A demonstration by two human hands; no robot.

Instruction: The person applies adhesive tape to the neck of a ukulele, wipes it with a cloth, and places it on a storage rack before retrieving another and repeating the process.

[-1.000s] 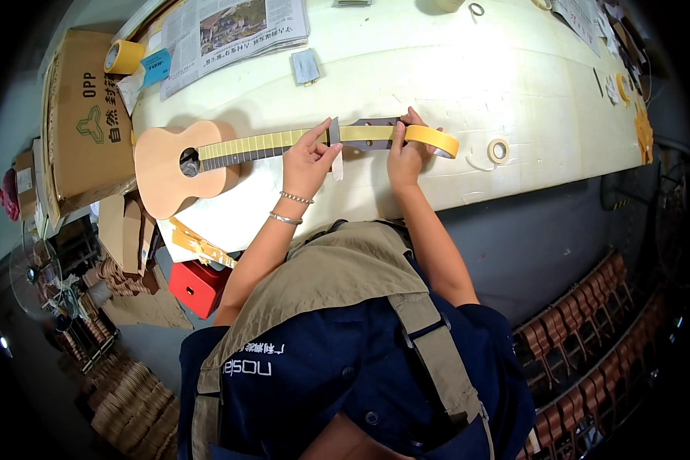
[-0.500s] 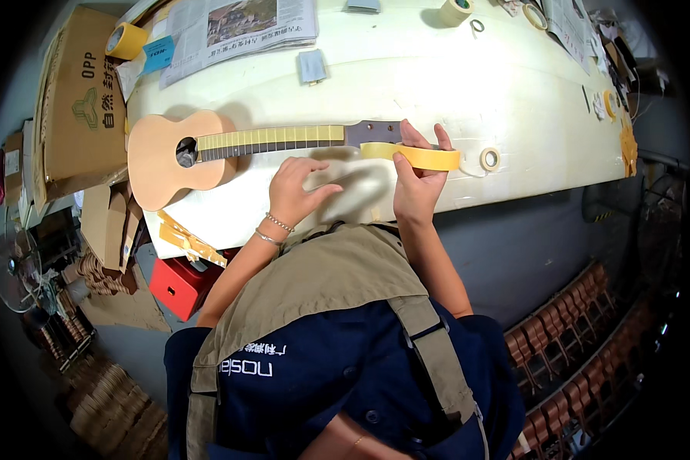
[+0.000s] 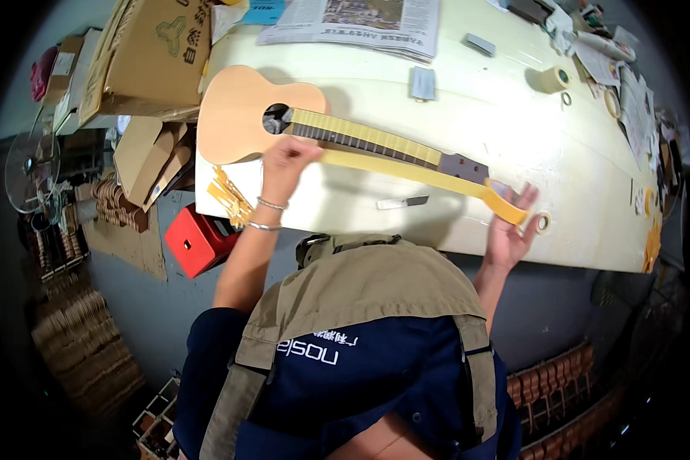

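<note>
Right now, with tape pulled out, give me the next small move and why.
Probably lower the tape strip onto the bare near side of the fretboard: the left hand pinches the strip's end, the right hand holds the roll, and yellow tape already covers the far side.

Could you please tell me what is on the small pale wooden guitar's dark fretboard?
Flat yellow tape covers the far side of the dark fretboard; its near side shows frets. What lies beneath the tape is hidden.
</note>
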